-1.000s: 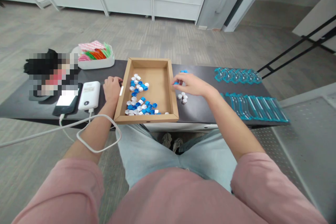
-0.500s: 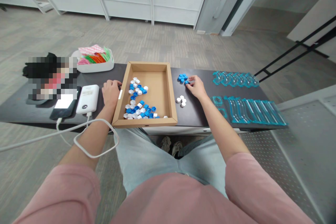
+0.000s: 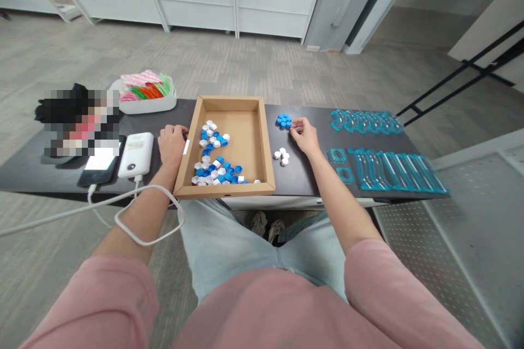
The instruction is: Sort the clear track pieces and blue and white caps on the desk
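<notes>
My right hand [image 3: 303, 136] reaches in from the right, thumb and index finger pinched on a blue hexagonal piece at the near right of a tight cluster of blue hexagonal pieces [image 3: 283, 120]. Just nearer to me lies a small group of white hexagonal pieces [image 3: 281, 156]. On the other side, my left hand [image 3: 172, 142] rests on the table with its fingers curled, close against the left wall of the cardboard box [image 3: 269, 155]; whether anything is in those fingers is hidden. Inside the box, mixed blue and white hexagonal pieces [image 3: 216, 170] lie loose along the left and near sides.
Rows of clear teal plastic parts [image 3: 397, 170] lie at the right of the dark table. At the left are a white power bank [image 3: 136, 155], a phone [image 3: 102, 159], a cable [image 3: 151, 188] and a white basket [image 3: 149, 104] with coloured strips.
My right hand has shifted slightly toward the blue cluster, and its blue piece now sits against the others. My left hand stays beside the box.
</notes>
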`<action>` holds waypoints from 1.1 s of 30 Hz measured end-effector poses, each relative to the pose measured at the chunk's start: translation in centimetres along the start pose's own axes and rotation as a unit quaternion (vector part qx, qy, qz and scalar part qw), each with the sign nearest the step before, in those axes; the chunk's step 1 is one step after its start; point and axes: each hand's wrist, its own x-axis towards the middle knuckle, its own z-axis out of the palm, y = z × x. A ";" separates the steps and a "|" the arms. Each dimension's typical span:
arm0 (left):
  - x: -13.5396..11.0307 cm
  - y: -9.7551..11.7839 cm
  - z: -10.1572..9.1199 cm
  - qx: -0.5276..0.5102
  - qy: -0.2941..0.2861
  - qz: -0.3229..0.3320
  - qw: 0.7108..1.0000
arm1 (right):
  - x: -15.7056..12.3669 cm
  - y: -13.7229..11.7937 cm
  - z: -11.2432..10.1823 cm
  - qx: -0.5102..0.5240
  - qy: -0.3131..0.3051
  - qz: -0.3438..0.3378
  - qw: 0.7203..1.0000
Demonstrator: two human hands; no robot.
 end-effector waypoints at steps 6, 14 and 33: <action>-0.1 0.3 -0.2 -0.006 -0.002 0.001 1.000 | -0.6 -1.6 -0.5 0.017 0.012 -0.020 1.000; -0.1 0.4 -0.3 -0.010 -0.009 -0.006 1.000 | -4.7 -11.7 1.3 -0.066 -0.243 -0.285 0.925; 0.0 0.2 -0.4 -0.005 -0.014 0.000 1.000 | -1.9 -8.8 -0.3 -0.019 -0.194 -0.219 0.956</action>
